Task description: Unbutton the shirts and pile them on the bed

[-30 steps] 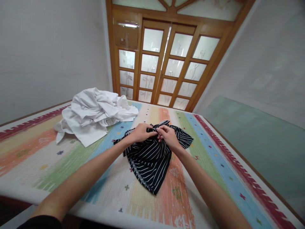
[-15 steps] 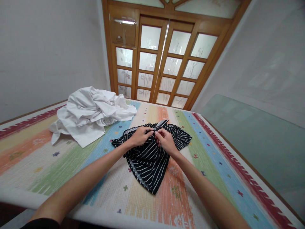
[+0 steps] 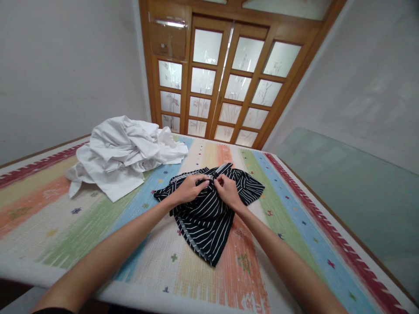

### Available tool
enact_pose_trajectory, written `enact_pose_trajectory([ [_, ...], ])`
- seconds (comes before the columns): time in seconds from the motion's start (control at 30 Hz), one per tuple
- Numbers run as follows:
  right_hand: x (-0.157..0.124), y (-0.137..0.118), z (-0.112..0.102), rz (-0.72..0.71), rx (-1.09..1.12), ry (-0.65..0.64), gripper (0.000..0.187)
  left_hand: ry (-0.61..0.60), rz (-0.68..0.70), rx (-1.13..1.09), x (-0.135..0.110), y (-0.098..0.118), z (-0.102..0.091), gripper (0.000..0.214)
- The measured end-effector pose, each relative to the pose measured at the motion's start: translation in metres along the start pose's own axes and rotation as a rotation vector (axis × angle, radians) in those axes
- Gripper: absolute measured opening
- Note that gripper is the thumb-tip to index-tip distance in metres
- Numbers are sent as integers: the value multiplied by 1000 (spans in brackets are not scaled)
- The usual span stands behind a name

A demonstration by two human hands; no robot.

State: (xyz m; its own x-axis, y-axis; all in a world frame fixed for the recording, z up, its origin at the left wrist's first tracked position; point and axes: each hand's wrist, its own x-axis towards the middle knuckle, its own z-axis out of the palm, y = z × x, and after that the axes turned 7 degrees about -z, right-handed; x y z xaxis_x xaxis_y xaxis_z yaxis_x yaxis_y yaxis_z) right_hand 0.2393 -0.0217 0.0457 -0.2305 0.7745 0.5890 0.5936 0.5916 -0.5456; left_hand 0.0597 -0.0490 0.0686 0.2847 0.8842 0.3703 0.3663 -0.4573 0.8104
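Observation:
A black garment with thin white stripes [image 3: 206, 218] lies rumpled on the table, its near end coming to a point. Over its upper part, my left hand [image 3: 192, 187] pinches a dark strip or fold of the cloth between thumb and fingers. Just to the right, my right hand [image 3: 226, 188] pinches the same gathered spot of cloth, its fingertips close to those of the left. Whether the gathered spot is a knot or only a fold, I cannot tell. Part of the garment is hidden under both hands.
A heap of white cloth [image 3: 126, 150] lies at the back left of the table. Under everything spreads a colourful striped cover [image 3: 140, 257]. Wooden doors with glass panes [image 3: 216, 83] stand beyond the far edge, and a greenish glass panel [image 3: 347, 187] leans at the right.
My hands have drawn slightly apart at the pinched spot, and a short dark strip shows more plainly at my left fingertips. The garment lies nearly as before; the camera has shifted slightly.

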Motion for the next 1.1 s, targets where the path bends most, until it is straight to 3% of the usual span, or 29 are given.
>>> enact_pose_trajectory([
  [0.1, 3, 19, -9, 245, 174, 84, 15, 43, -21, -14, -1, 11, -11, 23],
  [0.2, 12, 31, -26, 440, 406, 293, 16, 163, -60, -21, 0, 13, -25, 25],
  [0.3, 25, 27, -41, 476, 597, 487, 20, 252, -104, -37, 2, 10, -34, 26],
  [0.37, 30, 17, -44, 466, 700, 511, 23, 208, -109, -61, 2, 10, -37, 27],
  [0.43, 31, 4, -41, 469, 767, 431, 25, 146, -117, -113, 3, 11, -37, 26],
  [0.6, 19, -19, -26, 480, 698, 15, 38, 132, -141, -285, 3, 17, -32, 22],
  [0.77, 9, -31, -25, 260, 493, -117, 50, 159, -149, -299, -1, 24, -29, 21],
  [0.9, 6, -36, -29, 131, 475, -307, 38, 244, -154, -281, -2, 32, -31, 20],
  [0.97, 4, -36, -29, 107, 479, -329, 28, 293, -147, -259, -1, 34, -32, 20],
  [1.1, 3, -31, -27, 147, 506, -247, 21, 324, -126, -133, 2, 34, -36, 19],
])
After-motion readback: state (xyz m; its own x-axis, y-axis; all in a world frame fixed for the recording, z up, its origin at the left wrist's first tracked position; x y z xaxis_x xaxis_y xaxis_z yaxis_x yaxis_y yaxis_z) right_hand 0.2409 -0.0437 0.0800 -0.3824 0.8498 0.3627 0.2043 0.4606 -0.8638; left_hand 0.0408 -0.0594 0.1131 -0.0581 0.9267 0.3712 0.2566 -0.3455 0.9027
